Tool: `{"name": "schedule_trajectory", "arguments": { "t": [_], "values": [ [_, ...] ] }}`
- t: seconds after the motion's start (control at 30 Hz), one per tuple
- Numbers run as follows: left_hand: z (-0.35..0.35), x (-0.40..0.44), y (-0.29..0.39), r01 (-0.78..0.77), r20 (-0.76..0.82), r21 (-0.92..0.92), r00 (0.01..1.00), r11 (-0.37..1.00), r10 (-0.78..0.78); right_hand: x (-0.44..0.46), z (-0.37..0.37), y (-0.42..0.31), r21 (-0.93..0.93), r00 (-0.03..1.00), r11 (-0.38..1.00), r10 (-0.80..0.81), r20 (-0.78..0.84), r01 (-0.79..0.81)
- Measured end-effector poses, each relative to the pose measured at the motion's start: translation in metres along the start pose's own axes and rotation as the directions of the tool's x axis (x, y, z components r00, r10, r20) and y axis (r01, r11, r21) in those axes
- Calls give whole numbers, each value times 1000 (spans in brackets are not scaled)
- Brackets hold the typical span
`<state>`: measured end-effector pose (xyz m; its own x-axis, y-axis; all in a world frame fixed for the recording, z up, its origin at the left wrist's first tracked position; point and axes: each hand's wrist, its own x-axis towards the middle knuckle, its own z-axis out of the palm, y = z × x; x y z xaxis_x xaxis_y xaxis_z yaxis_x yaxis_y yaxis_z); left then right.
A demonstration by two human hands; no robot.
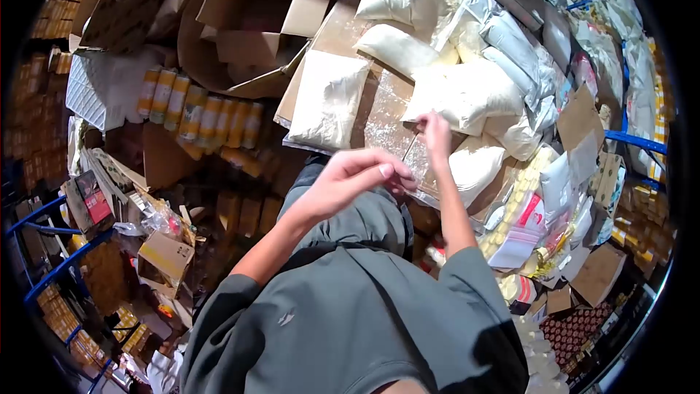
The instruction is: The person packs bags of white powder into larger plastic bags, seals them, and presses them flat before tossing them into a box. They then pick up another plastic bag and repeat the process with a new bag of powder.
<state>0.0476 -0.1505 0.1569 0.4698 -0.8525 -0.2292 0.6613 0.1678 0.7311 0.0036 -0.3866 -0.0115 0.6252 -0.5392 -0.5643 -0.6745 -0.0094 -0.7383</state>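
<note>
My left hand (362, 177) is over my lap at the near edge of a cardboard-covered surface (390, 106) dusted with white powder. Its fingers are bent together, and anything between them is too small to make out. To its right, my right hand (435, 133) has its fingers pinched beside a plump clear bag of pale powder (467, 95). What it holds, if anything, is hidden. A thin dark line runs between the two hands. Another powder bag (329, 98) lies flat at the left of the surface, and a smaller one (474, 168) sits right of my right hand.
An open cardboard box (251, 0) stands at the upper left, with yellow-labelled rolls or jars (193, 109) below it. Silver-grey packets (510, 44) are heaped at the right. Blue rack bars (634, 141) show at both sides. A small carton (166, 255) is at the lower left.
</note>
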Motion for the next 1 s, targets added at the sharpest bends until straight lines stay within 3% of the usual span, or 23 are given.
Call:
{"name": "schedule_trajectory", "arguments": {
  "t": [0.07,0.1,0.13,0.17,0.23,0.27,0.3,0.33,0.37,0.4,0.43,0.47,0.5,0.53,0.57,0.6,0.67,0.7,0.73,0.8,0.87,0.9,1.0],
  "values": [
    [-1,3,2,-91,36,-381,993,920,113,-11,6,13,228,931,905,-331,-153,360],
    [-4,11,-1,-104,-15,-411,994,906,107,-34,12,-18,571,997,820,-65,42,29],
    [-9,19,-12,-109,-67,-451,994,886,88,-67,25,-47,757,938,558,140,318,-340],
    [-25,32,-40,-97,-219,-349,975,932,20,-80,43,-32,801,891,430,20,453,-417],
    [-66,45,-91,-37,-509,-110,860,993,-25,-117,91,-40,847,929,419,-25,370,-326],
    [-86,40,-110,26,-636,13,772,1000,-11,-146,105,-66,827,987,539,58,152,-160],
    [-113,33,-148,-10,-696,245,694,969,184,-161,96,-85,816,952,571,-192,238,-89],
    [-141,23,-178,25,-690,76,723,997,35,-171,89,-104,811,841,585,-436,320,-6],
    [-168,14,-207,71,-668,-92,735,993,-114,-184,85,-115,671,808,692,-540,236,266],
    [-175,2,-217,74,-468,-566,791,821,-394,-171,99,-88,407,760,752,-623,185,518],
    [-143,5,-203,-13,-359,-494,914,870,-190,-158,113,-61,85,703,714,-699,132,695],
    [-111,8,-188,-129,-225,-456,974,881,26,-150,96,-75,-83,352,343,-920,175,936],
    [-108,20,-188,-72,-18,-770,996,634,90,-135,110,-45,-208,488,445,-832,265,871],
    [-112,30,-187,66,142,-951,962,303,235,-114,108,-9,-15,512,518,-840,177,855],
    [-77,20,-125,18,-189,-817,936,576,-297,-112,108,-1,50,682,695,-715,154,717],
    [-81,16,-128,48,-229,-801,897,597,-379,-112,110,7,119,820,835,-550,155,537],
    [-94,4,-142,86,-191,-848,870,523,-454,-100,110,43,-37,838,853,-501,214,520],
    [-105,-2,-143,121,-207,-828,842,548,-498,-93,112,65,-229,763,728,-602,238,646],
    [-113,-7,-139,159,-222,-807,811,569,-541,-93,111,71,-255,848,812,-473,240,525],
    [-126,-11,-126,167,-447,-601,740,781,-502,-88,118,102,42,960,997,56,275,-70],
    [-199,-31,-174,220,-483,-459,751,861,-449,-73,120,169,-248,918,937,306,250,-245],
    [-215,-42,-175,305,-602,-238,699,922,-386,-67,127,228,-290,946,944,226,233,-154],
    [-301,-91,-215,492,-758,-197,472,848,-450,-77,114,218,-519,969,844,222,111,-134]
  ]
}}
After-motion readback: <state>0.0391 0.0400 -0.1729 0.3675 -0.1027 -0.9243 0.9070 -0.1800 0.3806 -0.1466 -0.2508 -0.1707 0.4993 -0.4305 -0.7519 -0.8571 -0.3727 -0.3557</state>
